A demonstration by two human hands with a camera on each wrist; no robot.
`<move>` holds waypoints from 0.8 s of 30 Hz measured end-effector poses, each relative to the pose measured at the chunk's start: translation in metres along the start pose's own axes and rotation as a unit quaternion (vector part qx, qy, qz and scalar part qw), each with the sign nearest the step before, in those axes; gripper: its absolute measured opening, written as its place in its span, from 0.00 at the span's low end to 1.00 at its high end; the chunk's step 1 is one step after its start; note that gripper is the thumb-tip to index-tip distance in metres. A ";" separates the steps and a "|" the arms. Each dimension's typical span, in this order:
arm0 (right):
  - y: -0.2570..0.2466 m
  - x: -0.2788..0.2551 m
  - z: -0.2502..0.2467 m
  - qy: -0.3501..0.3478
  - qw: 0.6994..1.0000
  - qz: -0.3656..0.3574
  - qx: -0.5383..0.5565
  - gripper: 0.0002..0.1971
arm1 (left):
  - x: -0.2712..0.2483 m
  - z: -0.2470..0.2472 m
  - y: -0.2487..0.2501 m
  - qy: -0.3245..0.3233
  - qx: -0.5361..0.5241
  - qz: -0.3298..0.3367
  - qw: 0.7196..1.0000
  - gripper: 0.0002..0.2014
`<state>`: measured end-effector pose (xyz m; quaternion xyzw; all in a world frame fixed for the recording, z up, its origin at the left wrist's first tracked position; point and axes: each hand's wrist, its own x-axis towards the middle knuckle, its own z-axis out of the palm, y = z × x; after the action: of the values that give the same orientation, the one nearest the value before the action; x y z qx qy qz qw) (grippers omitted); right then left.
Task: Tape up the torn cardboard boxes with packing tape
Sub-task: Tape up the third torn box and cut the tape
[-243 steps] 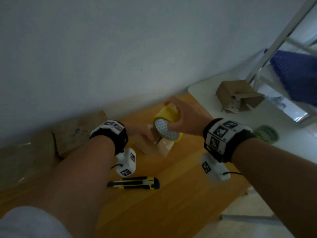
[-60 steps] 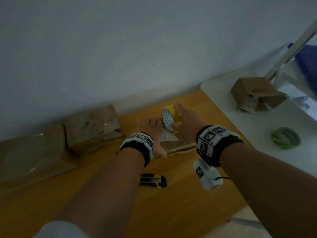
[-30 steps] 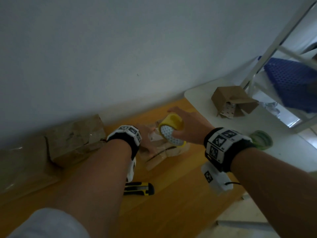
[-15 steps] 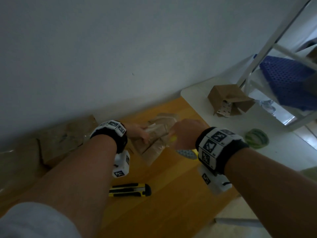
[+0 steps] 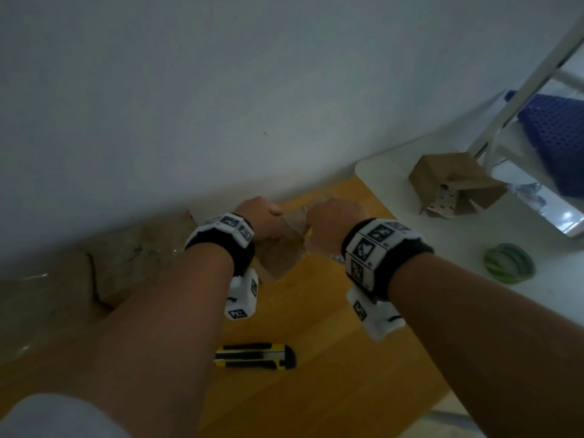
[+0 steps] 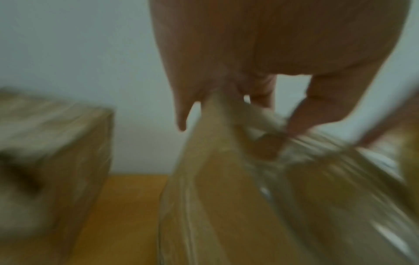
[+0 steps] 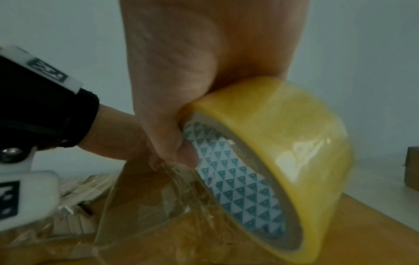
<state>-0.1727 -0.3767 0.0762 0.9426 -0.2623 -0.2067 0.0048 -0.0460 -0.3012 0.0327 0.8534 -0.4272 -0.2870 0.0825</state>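
Fingers first: the left hand (image 5: 260, 214) is pinching the top edge of the small cardboard box (image 5: 279, 251), thumb on one side and fingertips (image 6: 299, 114) on the other, with a crumpled strip of clear tape caught in the same pinch. Right hand (image 5: 331, 224) has its fingers curled through the core of the yellow packing tape roll (image 7: 272, 154), thumb (image 7: 179, 148) hooked over the inner edge where the blue triangle print shows. A stretch of clear tape (image 7: 172, 193) runs from the roll down onto the box.

So the box sits tilted between both hands, lifted at the top, near the wall at the back of the wooden table (image 5: 316, 390). It's already shiny with tape on a couple of faces; the left wrist view is pretty blurry, so I can't tell where the tear is.

Moving out: a black-and-yellow utility knife (image 5: 256, 355) lies flat on the wood, nearer to the person, below the wrists. Two bigger brown boxes (image 5: 126, 257) sit against the wall on the left. Off to the right a white table (image 5: 442, 241) butts up against the wooden one, with an open cardboard box (image 5: 455, 181) tipped on its side and a green tape roll (image 5: 508, 263) closer in. A blue perforated crate (image 5: 559, 137) sits at the far right behind a white frame.
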 end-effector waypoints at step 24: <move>0.036 -0.028 0.011 0.166 0.941 -0.084 0.284 0.35 | -0.021 0.027 0.004 0.006 0.073 0.013 0.997 0.43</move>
<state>-0.2161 -0.3929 0.0813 0.9443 -0.2250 0.0361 -0.2374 -0.0737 -0.2843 0.0208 0.8531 -0.4579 -0.2486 0.0266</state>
